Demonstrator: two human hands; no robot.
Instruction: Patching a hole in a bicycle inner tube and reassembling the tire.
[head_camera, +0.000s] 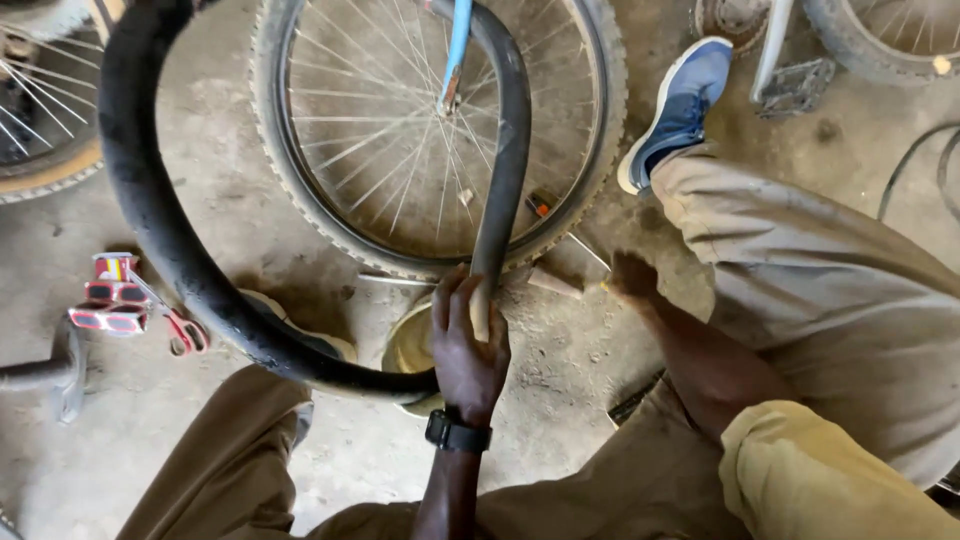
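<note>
My left hand (468, 345), with a black watch on the wrist, grips a black rubber inner tube (150, 200) where it bends near the floor. The tube loops up and left in a wide arc and rises again across a bicycle wheel (430, 130) lying in front of me. My right hand (632, 278) reaches down to the concrete floor beside the wheel's tyre; its fingers are curled near a small flat piece, and I cannot tell if it holds anything.
A yellowish bowl (412, 350) sits under my left hand. A pedal with red reflectors (115, 295) lies at left. My leg in tan trousers (800, 260) and blue shoe (680, 105) stretch right. More wheels (40, 110) and another pedal (795, 88) lie around.
</note>
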